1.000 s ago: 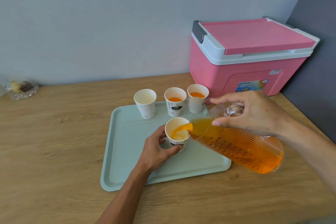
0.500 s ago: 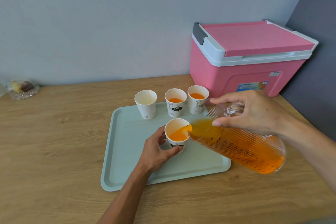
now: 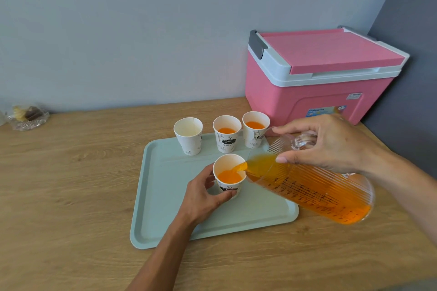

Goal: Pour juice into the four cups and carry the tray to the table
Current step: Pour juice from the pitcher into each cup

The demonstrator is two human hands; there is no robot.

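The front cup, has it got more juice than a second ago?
Yes, juice rose in the front cup as the jug kept pouring. The left hand still holds the cup, right hand the jug. The empty cup and two filled cups look unchanged.

Only the person's arms showed: a left hand (image 3: 203, 194) and a right hand (image 3: 331, 146), each bare, each running back into a bare forearm. The left forearm (image 3: 163, 255) was slim and smooth, narrowing to a slender wrist, with long, slim fingers beyond it. The right forearm (image 3: 406, 196) looked broader near the picture's edge, and knuckles stood out as low ridges on that hand. The right thumbnail (image 3: 281, 159) was short and rounded — cut close to the fingertip. Both arms stayed uncovered right to the frame's edge.
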